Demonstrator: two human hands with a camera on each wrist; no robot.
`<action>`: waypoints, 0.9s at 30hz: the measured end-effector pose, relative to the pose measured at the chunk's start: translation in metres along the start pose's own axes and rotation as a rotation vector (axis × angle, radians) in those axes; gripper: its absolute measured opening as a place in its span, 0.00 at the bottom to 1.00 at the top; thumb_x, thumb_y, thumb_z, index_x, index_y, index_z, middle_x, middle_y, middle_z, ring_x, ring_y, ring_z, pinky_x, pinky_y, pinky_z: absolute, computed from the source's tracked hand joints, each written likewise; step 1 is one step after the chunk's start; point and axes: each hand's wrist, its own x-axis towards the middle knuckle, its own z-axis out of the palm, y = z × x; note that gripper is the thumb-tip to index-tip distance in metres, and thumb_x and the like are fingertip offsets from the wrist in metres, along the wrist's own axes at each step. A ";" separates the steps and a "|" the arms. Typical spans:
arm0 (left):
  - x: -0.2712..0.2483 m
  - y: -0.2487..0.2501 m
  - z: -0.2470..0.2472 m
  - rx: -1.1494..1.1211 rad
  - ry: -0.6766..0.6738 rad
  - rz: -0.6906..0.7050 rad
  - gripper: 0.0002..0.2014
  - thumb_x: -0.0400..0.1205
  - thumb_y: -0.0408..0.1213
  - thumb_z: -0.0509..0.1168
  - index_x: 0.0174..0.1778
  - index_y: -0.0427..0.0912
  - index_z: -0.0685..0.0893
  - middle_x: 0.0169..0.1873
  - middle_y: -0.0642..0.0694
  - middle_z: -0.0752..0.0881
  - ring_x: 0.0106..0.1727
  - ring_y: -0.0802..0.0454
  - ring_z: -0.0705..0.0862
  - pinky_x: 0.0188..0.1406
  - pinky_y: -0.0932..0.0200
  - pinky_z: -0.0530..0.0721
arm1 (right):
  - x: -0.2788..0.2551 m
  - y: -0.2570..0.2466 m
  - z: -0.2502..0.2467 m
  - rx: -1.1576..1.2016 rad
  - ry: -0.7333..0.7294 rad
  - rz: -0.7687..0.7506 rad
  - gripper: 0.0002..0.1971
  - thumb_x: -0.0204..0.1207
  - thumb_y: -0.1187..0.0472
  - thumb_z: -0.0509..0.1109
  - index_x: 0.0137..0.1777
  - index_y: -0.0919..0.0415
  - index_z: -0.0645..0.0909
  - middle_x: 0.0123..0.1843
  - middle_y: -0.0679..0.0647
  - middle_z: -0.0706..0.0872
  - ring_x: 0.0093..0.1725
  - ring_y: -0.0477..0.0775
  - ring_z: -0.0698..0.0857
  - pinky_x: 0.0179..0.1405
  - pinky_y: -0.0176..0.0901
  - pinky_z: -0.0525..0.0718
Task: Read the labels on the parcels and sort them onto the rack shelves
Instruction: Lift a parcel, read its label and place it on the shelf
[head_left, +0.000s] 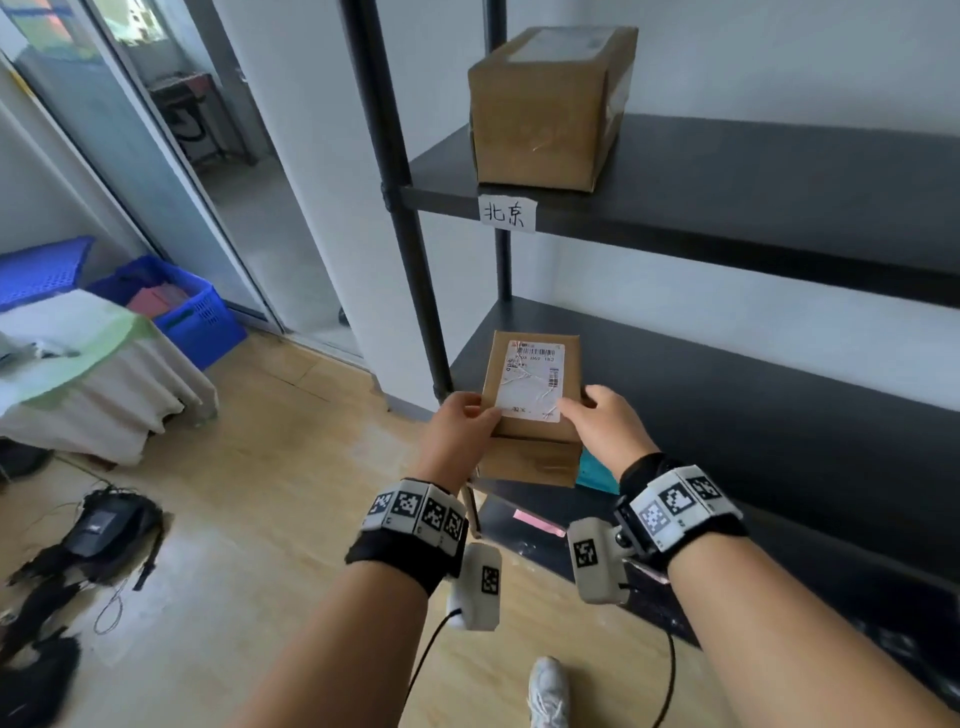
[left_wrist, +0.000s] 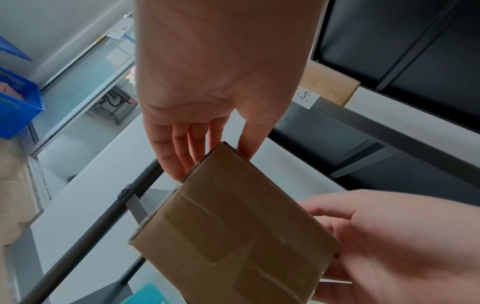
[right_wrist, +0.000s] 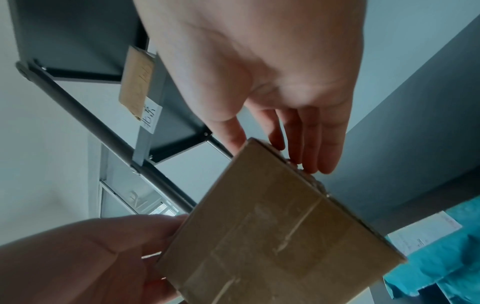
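Observation:
I hold a small brown cardboard parcel (head_left: 530, 384) with a white shipping label on top at the front left corner of the black rack's middle shelf (head_left: 727, 415). My left hand (head_left: 480, 415) grips its left near corner, thumb on the label. My right hand (head_left: 576, 408) grips the right near corner. From below, the left wrist view shows the parcel's taped underside (left_wrist: 233, 226) held between my left hand (left_wrist: 215, 150) and the right one. The right wrist view shows the same parcel (right_wrist: 280, 226) and my right hand (right_wrist: 272, 152). Whether its far end rests on the shelf I cannot tell.
A larger cardboard box (head_left: 545, 104) stands on the upper shelf (head_left: 753, 176), above a handwritten paper tag (head_left: 506, 213). A teal parcel (head_left: 597, 473) lies on a lower level. To the left are blue crates (head_left: 197, 312), a cloth-covered table (head_left: 78, 364) and a black bag (head_left: 104, 530) on the floor.

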 end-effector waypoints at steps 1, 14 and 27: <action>0.011 0.002 0.002 0.001 -0.008 -0.002 0.18 0.82 0.41 0.67 0.68 0.42 0.82 0.58 0.46 0.89 0.58 0.49 0.87 0.64 0.47 0.85 | 0.010 -0.002 0.000 -0.010 0.000 0.002 0.15 0.80 0.51 0.65 0.59 0.57 0.84 0.55 0.52 0.89 0.54 0.55 0.87 0.57 0.53 0.84; 0.145 0.027 0.025 0.211 -0.051 -0.016 0.23 0.84 0.39 0.61 0.77 0.44 0.77 0.66 0.43 0.86 0.62 0.43 0.86 0.65 0.47 0.83 | 0.141 -0.012 0.012 -0.093 -0.081 0.056 0.17 0.82 0.56 0.63 0.70 0.59 0.78 0.69 0.55 0.85 0.66 0.60 0.83 0.65 0.50 0.80; 0.173 0.027 0.033 0.321 -0.079 0.051 0.21 0.83 0.30 0.60 0.74 0.40 0.78 0.68 0.41 0.84 0.68 0.44 0.81 0.58 0.59 0.74 | 0.171 -0.011 0.016 -0.129 -0.073 0.079 0.25 0.82 0.57 0.65 0.78 0.57 0.71 0.74 0.55 0.81 0.71 0.59 0.80 0.68 0.51 0.77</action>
